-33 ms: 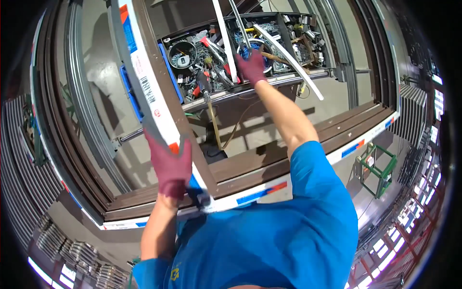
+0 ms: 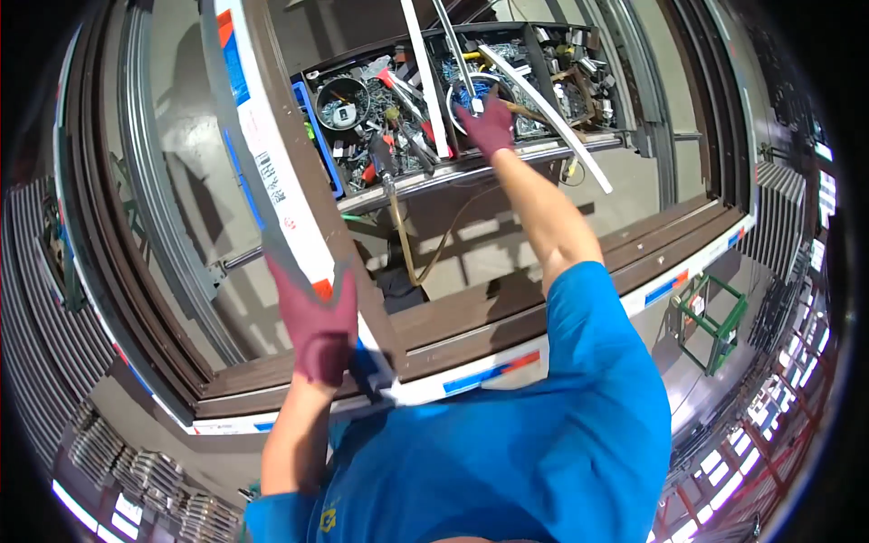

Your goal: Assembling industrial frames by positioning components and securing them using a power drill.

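Observation:
My left hand (image 2: 317, 321), in a maroon glove, is closed around a long brown profile (image 2: 312, 158) faced with white protective film (image 2: 288, 213). The profile slants away from me toward the far left. My right hand (image 2: 489, 128), gloved alike, reaches over a parts tray (image 2: 430, 167) with thumb and forefinger apart. Its fingertips are at a white-rimmed round container (image 2: 453, 116) holding blue-tinted small parts. A small white piece (image 2: 478, 105) shows between the fingers; whether they touch it I cannot tell. A thin metal rod (image 2: 455, 50) and a white strip (image 2: 425, 77) lie across the tray nearby.
A second white strip (image 2: 548, 113) juts over the tray's near edge. At the left of the tray are a dark round tub (image 2: 326, 95) and red-handled tools (image 2: 387, 79). Brown frame bars (image 2: 471, 330) lie before me. A green metal stand (image 2: 711, 326) is at right.
My right hand has shifted slightly right, and a small white piece now shows between its fingers. The left hand and the profile have moved slightly left.

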Demonstrator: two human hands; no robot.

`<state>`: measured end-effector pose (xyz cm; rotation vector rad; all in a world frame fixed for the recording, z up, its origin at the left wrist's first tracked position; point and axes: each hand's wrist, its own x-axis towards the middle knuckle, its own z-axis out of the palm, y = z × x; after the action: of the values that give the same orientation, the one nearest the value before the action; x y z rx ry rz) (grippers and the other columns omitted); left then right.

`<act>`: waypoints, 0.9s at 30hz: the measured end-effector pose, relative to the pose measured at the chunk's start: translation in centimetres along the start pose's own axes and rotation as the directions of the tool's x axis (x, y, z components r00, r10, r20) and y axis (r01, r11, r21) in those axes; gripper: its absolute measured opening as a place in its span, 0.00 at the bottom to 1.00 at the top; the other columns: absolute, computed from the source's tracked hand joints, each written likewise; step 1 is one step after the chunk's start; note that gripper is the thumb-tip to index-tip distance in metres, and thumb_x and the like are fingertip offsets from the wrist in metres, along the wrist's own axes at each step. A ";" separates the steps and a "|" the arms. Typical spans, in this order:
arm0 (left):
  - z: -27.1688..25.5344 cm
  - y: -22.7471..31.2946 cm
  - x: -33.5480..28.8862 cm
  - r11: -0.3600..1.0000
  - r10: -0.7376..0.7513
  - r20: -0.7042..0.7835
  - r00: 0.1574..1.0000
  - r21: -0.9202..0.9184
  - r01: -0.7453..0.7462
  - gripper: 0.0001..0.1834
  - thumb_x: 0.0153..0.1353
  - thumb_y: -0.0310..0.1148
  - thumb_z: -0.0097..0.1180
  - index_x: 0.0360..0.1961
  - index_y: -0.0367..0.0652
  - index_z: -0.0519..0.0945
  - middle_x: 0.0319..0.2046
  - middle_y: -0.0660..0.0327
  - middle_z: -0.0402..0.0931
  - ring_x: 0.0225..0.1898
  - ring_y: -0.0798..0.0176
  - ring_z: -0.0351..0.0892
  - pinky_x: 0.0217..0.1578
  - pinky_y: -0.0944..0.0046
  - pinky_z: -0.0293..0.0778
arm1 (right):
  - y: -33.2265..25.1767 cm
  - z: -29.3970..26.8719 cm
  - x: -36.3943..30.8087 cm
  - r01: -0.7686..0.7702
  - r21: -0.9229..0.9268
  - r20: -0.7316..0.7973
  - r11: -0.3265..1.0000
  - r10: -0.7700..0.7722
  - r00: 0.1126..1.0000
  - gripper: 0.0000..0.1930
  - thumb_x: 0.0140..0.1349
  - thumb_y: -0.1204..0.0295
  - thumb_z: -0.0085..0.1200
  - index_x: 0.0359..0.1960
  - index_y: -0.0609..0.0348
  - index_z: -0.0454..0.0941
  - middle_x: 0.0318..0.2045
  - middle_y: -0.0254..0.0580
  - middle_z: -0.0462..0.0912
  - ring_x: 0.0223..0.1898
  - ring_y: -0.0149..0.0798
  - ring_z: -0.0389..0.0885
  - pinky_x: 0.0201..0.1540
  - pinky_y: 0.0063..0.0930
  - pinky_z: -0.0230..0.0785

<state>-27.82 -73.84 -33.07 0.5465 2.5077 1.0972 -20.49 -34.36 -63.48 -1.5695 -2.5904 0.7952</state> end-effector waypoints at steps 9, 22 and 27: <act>-0.2 -0.5 -0.7 0.950 -0.305 -0.060 0.950 0.052 0.309 0.49 0.65 0.26 0.63 0.82 0.31 0.50 0.78 0.44 0.58 0.78 0.52 0.58 0.76 0.56 0.54 | 2.1 2.4 7.8 -0.006 -0.600 0.227 0.800 0.177 0.958 0.67 0.49 0.19 0.58 0.77 0.62 0.60 0.73 0.64 0.69 0.76 0.62 0.65 0.76 0.64 0.50; -0.2 -0.8 -0.9 0.956 -0.262 -0.071 0.962 0.117 0.269 0.51 0.62 0.28 0.67 0.82 0.33 0.52 0.78 0.44 0.58 0.79 0.50 0.57 0.77 0.53 0.52 | 5.3 -0.4 10.0 0.268 -0.423 0.554 0.866 0.013 0.832 0.44 0.57 0.37 0.67 0.64 0.63 0.77 0.62 0.58 0.83 0.65 0.54 0.81 0.67 0.45 0.72; 0.1 -1.4 -0.8 0.974 -0.169 -0.086 0.982 0.136 0.179 0.49 0.62 0.34 0.72 0.78 0.32 0.57 0.66 0.44 0.71 0.66 0.52 0.73 0.67 0.55 0.68 | 6.8 -1.5 10.0 0.390 -0.263 0.660 0.882 -0.131 0.740 0.47 0.56 0.39 0.69 0.69 0.63 0.74 0.65 0.60 0.81 0.66 0.59 0.79 0.68 0.45 0.72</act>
<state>-27.39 -75.06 -34.07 0.3203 2.6553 0.8927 -19.47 -22.91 -67.56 -1.0349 -3.5490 0.9494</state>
